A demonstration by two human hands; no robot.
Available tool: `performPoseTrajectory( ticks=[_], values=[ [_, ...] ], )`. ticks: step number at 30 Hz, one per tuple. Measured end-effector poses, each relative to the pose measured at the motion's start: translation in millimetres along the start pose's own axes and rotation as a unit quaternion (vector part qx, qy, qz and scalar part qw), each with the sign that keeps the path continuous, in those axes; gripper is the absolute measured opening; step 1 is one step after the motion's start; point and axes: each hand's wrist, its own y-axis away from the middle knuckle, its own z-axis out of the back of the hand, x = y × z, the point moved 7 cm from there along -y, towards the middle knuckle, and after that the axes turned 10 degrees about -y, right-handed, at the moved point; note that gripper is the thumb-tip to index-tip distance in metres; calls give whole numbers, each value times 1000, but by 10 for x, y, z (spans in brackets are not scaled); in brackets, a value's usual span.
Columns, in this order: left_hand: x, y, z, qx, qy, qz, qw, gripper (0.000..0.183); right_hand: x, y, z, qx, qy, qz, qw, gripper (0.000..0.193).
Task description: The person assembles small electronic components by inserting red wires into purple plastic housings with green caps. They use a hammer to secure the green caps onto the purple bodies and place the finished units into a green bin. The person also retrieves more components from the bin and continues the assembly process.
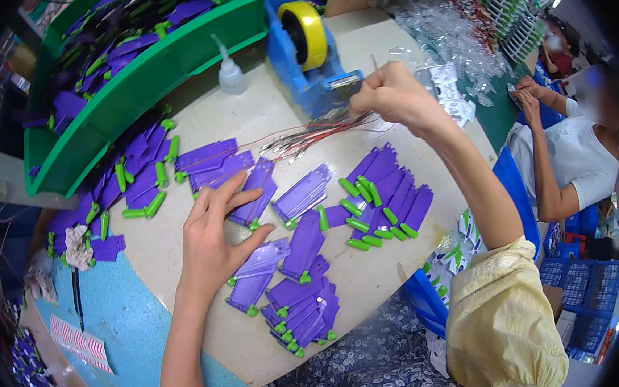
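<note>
My left hand is over the flat purple plastic pieces with its fingers apart. Its fingertips are at one purple piece, and I cannot tell whether they press on it. At the blue tape dispenser, which carries a yellow roll, my right hand is closed in a pinch by the cutting end. What it pinches is hidden. A bundle of thin red and dark wires lies just below that hand. Purple pieces with green ends are fanned out nearest me, and another group with loose green caps sits right of centre.
A green bin heaped with purple and green parts stands at the back left. Beside the dispenser is a small squeeze bottle. Clear plastic bits are piled at the back right. A person in white works on the right.
</note>
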Motion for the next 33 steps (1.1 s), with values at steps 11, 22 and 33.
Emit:
performPoseTrajectory(
  ticks=[11, 22, 33],
  values=[
    [37, 4, 38, -33, 34, -5, 999, 88, -25, 647, -1469, 227, -108, 47, 967, 27],
    [-39, 169, 32, -86, -42, -14, 995, 54, 232, 599, -1418, 105, 136, 208, 963, 17],
    [103, 107, -2, -87, 87, 58, 991, 80, 335, 84, -1814, 304, 101, 33, 947, 14]
  ],
)
